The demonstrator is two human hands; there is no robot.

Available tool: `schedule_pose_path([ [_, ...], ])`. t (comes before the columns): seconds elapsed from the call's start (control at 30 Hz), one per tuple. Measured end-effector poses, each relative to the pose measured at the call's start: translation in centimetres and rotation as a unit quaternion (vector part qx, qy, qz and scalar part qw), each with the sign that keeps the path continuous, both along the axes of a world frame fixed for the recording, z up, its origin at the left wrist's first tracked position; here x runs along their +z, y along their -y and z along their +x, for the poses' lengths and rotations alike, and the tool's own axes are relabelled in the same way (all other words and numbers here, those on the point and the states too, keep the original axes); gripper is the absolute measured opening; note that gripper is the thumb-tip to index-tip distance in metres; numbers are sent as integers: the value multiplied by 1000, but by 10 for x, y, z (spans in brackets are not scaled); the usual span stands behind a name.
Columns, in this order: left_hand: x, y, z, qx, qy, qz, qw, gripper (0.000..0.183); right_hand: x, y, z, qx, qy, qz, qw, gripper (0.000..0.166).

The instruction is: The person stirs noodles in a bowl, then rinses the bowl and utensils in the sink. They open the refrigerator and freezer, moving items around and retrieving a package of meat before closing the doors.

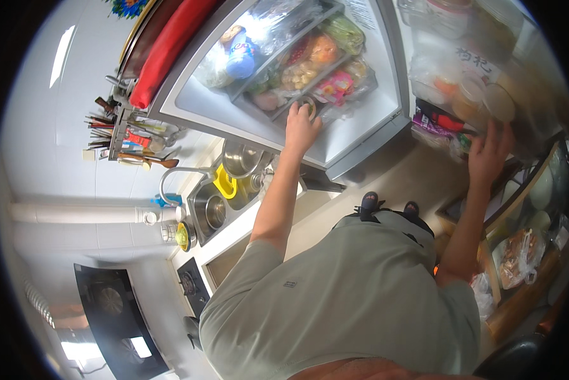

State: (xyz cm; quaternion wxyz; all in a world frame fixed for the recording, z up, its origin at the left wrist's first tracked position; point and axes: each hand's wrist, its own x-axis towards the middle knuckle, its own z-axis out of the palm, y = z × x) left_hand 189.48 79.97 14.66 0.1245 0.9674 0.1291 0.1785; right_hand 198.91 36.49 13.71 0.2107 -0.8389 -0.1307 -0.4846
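My left hand point(301, 128) reaches into the open refrigerator, its fingers and thumb around a small round container point(309, 107) by the front of a clear drawer point(289, 110). Bagged fruit and vegetables fill the drawers, with a pink package point(335, 88) just beyond that hand. A blue-and-white bottle point(241, 57) lies on the shelf at the left. My right hand point(490, 147) is at the lower shelf of the open refrigerator door point(403, 61), fingers extended beside jars and a purple package point(429, 124); what its fingertips touch is blurred.
Left of the refrigerator are a steel sink point(207, 209) with pots, a faucet point(163, 178) and a utensil rack point(118, 135). A gas hob point(191, 285) lies lower left. At right, a shelf holds dishes and a plastic bag of food point(522, 259). The refrigerator's lower edge point(367, 147) juts over the floor.
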Motion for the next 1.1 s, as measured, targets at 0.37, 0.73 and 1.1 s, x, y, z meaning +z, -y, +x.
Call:
schedule_pose_path([
  [0.37,-6,3,46,-76,-15,-23,997,44,-2,2,-2,-9,12,1,1000,48],
  [0.73,-25,-18,14,-68,3,115,991,52,-13,-1,-4,-19,21,-9,1000,50],
  [1.1,17,-74,9,138,-90,228,960,64,-9,-6,-10,-18,2,-29,999,43],
])
